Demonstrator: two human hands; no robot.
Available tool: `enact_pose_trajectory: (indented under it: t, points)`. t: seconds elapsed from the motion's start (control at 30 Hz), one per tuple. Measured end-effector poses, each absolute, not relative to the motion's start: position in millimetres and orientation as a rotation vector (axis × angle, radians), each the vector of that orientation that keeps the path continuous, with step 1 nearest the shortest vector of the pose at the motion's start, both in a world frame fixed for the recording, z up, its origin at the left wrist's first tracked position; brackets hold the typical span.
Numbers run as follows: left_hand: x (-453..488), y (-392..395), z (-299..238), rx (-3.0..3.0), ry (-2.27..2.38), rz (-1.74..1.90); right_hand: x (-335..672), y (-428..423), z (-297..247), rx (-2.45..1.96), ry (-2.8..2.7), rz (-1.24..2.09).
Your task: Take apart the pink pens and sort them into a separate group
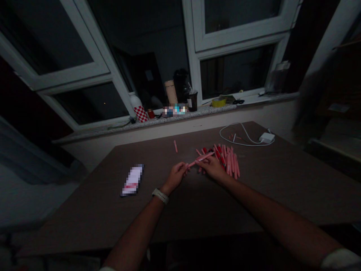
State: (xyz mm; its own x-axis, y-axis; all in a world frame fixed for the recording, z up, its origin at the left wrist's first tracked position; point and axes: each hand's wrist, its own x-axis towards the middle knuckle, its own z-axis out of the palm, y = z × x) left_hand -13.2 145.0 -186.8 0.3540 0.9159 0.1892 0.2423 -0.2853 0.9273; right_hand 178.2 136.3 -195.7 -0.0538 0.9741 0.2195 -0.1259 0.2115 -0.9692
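Observation:
A pink pen [200,158] slants between my hands above the brown table. My left hand [177,174], with a pale watch on its wrist, pinches the pen's lower left end. Nearer its upper right end, my right hand [213,167] has its fingers closed on the same pen. Just beyond and beside my right hand lies a pile of pink pens [231,162], with some red pieces among them; my hand hides part of it. One pink pen [175,146] lies apart, farther back on the table.
A phone with a blurred screen [132,180] lies left on the table [98,214]. At back right are a white charger [265,137], its looped cable and a few small pieces. The windowsill holds a checkered bottle [140,111], a beige flask [170,91], a dark cup [192,101] and yellow tape [219,102].

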Motion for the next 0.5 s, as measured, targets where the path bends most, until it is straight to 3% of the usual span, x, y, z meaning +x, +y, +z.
enact_pose_trajectory:
  t: [0.5]
  points:
    - [-13.6, 146.2, -189.3, 1.681, 1.014, 0.993, 177.3, 130.6, -186.6, -0.961, -1.25, 1.113]
